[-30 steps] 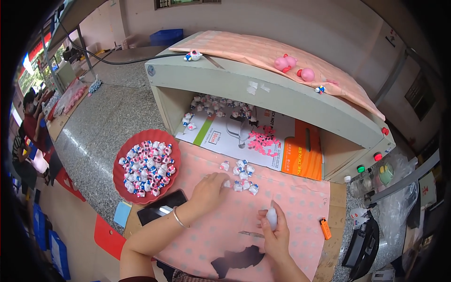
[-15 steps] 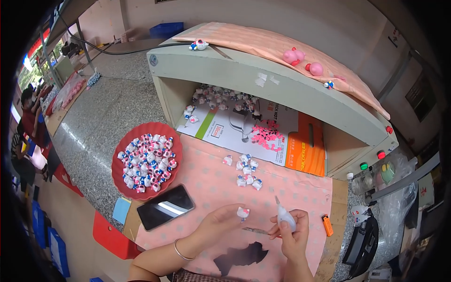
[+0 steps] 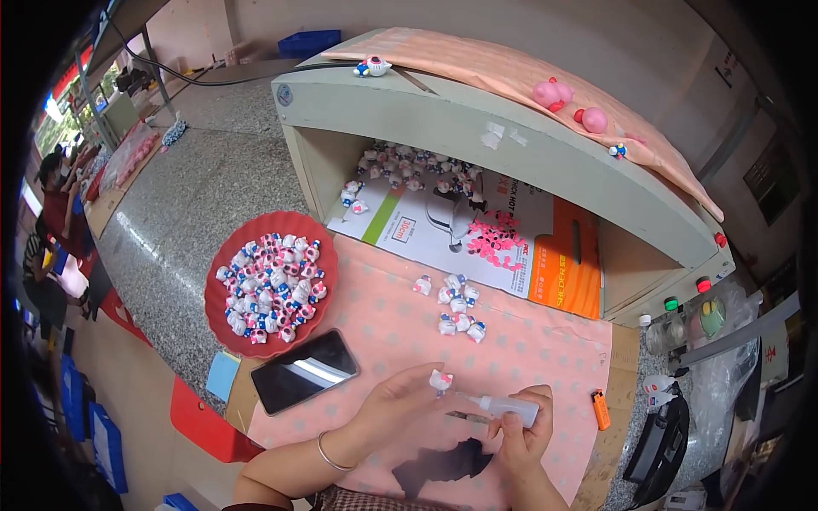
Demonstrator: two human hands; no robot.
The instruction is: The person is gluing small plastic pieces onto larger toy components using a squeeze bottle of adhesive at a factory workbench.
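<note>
The person's hands, left (image 3: pixel 396 409) and right (image 3: pixel 523 433), are bare. A slim silvery bangle (image 3: pixel 325 454) — plain and rounded — circles the left wrist. At the near edge show a dark reddish sleeve (image 3: pixel 260 507) on the left and a dark, finely checked garment (image 3: pixel 351 501).

a small factory workshop, i'd say: dozens of near-alike figurines (image 3: pixel 271 289) heaped in a red bowl (image 3: pixel 256 223), a long speckled counter (image 3: pixel 183 187), blue crates (image 3: pixel 106 447) below, and (off to one side) other people (image 3: pixel 58 209) with their arms reaching forward.
</note>
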